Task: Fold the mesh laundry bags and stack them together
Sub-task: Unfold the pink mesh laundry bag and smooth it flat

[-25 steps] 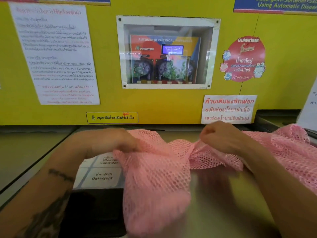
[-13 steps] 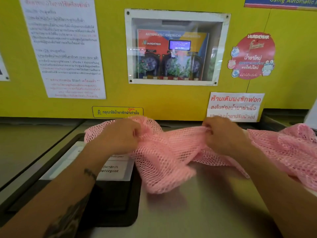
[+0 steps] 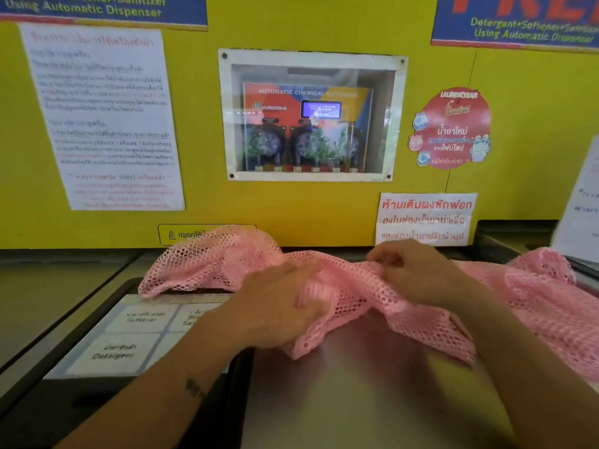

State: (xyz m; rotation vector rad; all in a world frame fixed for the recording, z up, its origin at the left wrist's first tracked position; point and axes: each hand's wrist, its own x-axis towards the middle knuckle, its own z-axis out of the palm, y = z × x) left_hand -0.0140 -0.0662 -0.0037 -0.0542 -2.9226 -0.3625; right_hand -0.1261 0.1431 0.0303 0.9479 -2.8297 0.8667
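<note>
Lying bunched across a grey metal tabletop (image 3: 372,400) below a yellow wall (image 3: 201,196), a pink mesh laundry bag (image 3: 353,286) stretches from 9 o'clock to 3 o'clock. The left hand (image 3: 275,309) grips a fold of mesh near the centre, fingers curled into it. At 2 o'clock from it, the right hand (image 3: 418,273) pinches the bag's upper edge.

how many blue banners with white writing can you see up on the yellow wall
2. One blue banner runs along the top left edge above the white instruction sheet; the other banner sits at the top right corner. Both are cut off by the frame, so more may lie outside the view.
</note>
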